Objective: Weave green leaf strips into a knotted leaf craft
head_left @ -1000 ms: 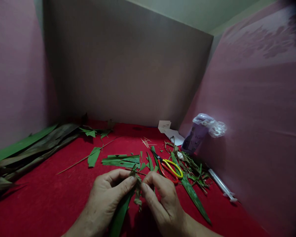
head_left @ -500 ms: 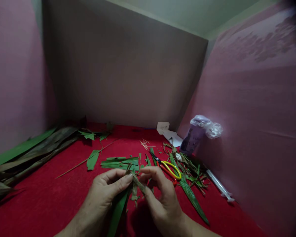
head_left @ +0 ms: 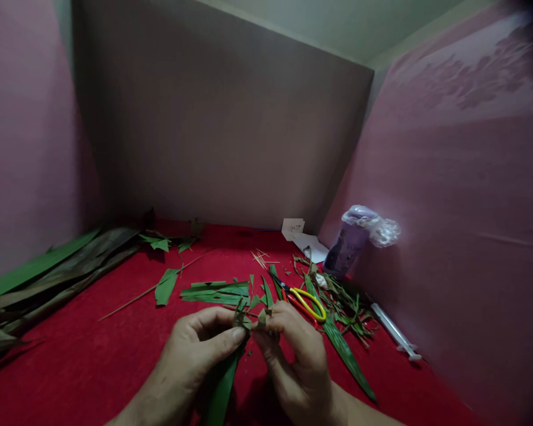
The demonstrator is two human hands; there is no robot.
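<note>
My left hand pinches a long green leaf strip between thumb and fingers. The strip hangs down toward the bottom edge of the view. A brownish dried leaf strip is bent across the green leaf's upper end. Its other side is pinched by my right hand, whose fingers are curled closed. How the two strips join is partly hidden by my fingertips. Just beyond my right hand lie scissors with one yellow and one red handle.
Cut green leaf pieces and toothpicks lie on the red cloth. Large leaves are piled at left. Leaf scraps, a syringe, a plastic-covered purple cup and white paper are at right.
The dried strip, earlier stretched down toward my right hand, is now folded up and level between my fingertips. My right hand has turned slightly, with its fingers more closed.
</note>
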